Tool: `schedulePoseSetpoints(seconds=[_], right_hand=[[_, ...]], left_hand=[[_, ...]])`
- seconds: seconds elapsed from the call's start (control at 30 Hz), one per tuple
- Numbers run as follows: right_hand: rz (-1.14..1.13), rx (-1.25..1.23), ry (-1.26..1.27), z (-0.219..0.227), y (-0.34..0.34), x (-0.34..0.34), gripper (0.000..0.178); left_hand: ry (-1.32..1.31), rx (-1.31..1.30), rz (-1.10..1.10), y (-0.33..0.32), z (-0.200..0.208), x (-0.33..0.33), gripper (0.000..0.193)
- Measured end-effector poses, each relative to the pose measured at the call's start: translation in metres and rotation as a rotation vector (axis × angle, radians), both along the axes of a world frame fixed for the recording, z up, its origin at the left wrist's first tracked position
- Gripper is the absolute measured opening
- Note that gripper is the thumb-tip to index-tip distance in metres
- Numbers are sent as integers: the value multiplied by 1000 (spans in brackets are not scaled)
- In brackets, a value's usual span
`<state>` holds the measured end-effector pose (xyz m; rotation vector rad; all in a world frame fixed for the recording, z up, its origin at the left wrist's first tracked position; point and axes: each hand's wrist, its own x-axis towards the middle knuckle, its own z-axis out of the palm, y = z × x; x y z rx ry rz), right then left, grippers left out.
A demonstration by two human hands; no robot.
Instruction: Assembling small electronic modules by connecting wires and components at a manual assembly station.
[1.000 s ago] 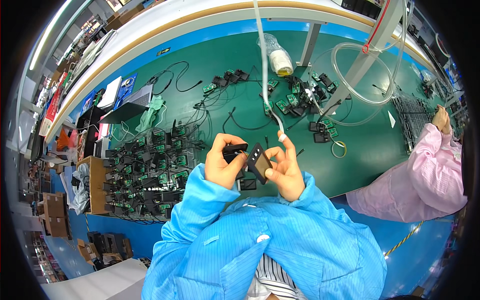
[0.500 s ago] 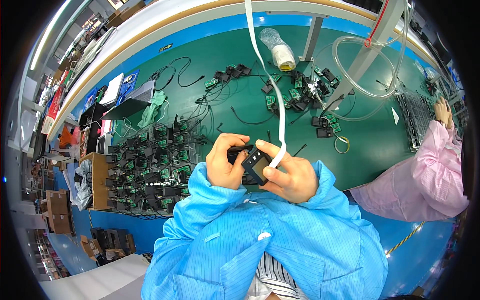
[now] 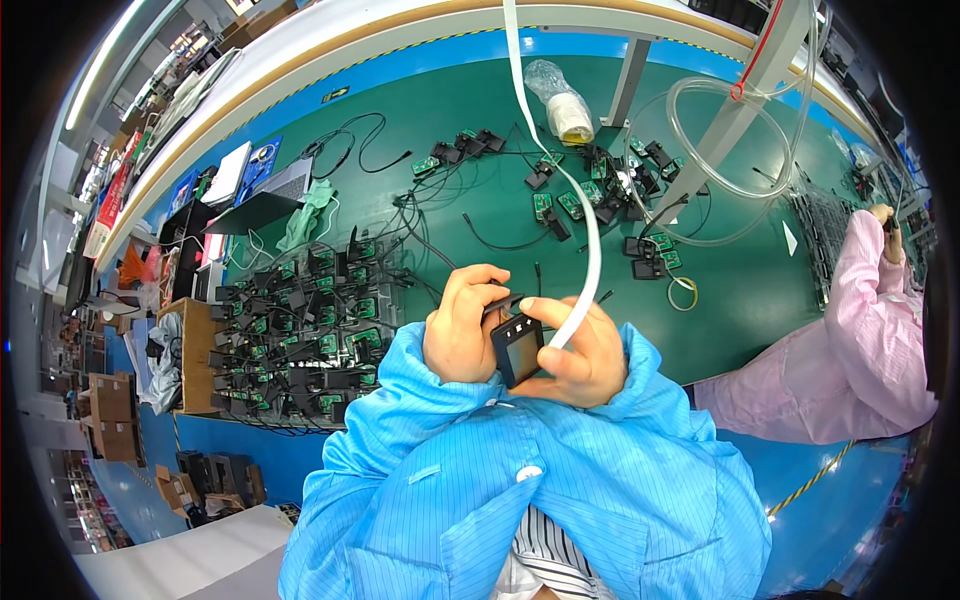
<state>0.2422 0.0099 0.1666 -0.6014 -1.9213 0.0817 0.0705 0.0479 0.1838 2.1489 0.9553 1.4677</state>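
Note:
Just in front of my chest, my right hand [image 3: 592, 352] grips a small black device with a square screen [image 3: 521, 356] between thumb and fingers. Its screen side is tilted up toward me, with small white marks along the top edge. My left hand [image 3: 462, 325] is closed beside it, its fingers bent round a thin black part [image 3: 506, 302] at the device's upper left. Whether that part is joined to the device I cannot tell. A white flat strap [image 3: 592, 240] hangs down from above and crosses in front of my right hand.
Left on the green table [image 3: 480, 190], a tray of black modules with green circuit boards [image 3: 300, 340] stands in rows. Loose modules with cables [image 3: 590, 200] lie farther back, near a metal post [image 3: 715, 150] with coiled clear tubing [image 3: 690, 120]. A co-worker's pink sleeve [image 3: 855, 270] is at right.
The device has turned more upright in my right hand. Both hands keep their hold with slight shifts. The co-worker's hands and arm at right have moved.

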Motion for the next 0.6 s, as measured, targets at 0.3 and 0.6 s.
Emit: schedulePoseSetpoints(seconds=[0.3, 0.6], right_hand=[[28, -187, 169, 0, 0, -6, 99], [-298, -279, 32, -8, 5, -14, 105]], left_hand=[[18, -43, -234, 14, -16, -3, 20], [-567, -946, -497, 3, -14, 4, 25]])
